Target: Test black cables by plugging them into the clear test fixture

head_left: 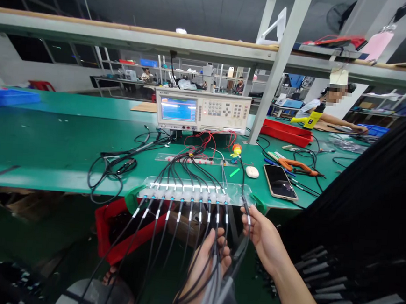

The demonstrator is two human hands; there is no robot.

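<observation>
A clear plastic fixture (185, 195) sits along the bench's front edge with a row of black cables (158, 212) plugged into it; each has a white label and a blue tip. My right hand (261, 234) pinches a single black cable (249, 219) by its end, at the fixture's right side. Lower and to the left, my left hand (212, 253) has its fingers curled around a bundle of black cables that hangs toward me. Part of its grip is hidden behind them. Thin black leads (180, 169) run from the fixture's far side toward the tester.
A bench tester (202, 112) with a lit screen stands behind the fixture. Rightward lie a white case (252, 172), a phone (280, 181), an orange-handled tool (300, 167) and a red bin (285, 132). Loose cables (114, 166) lie left; another red bin (121, 248) is below. A person (328, 105) works at right.
</observation>
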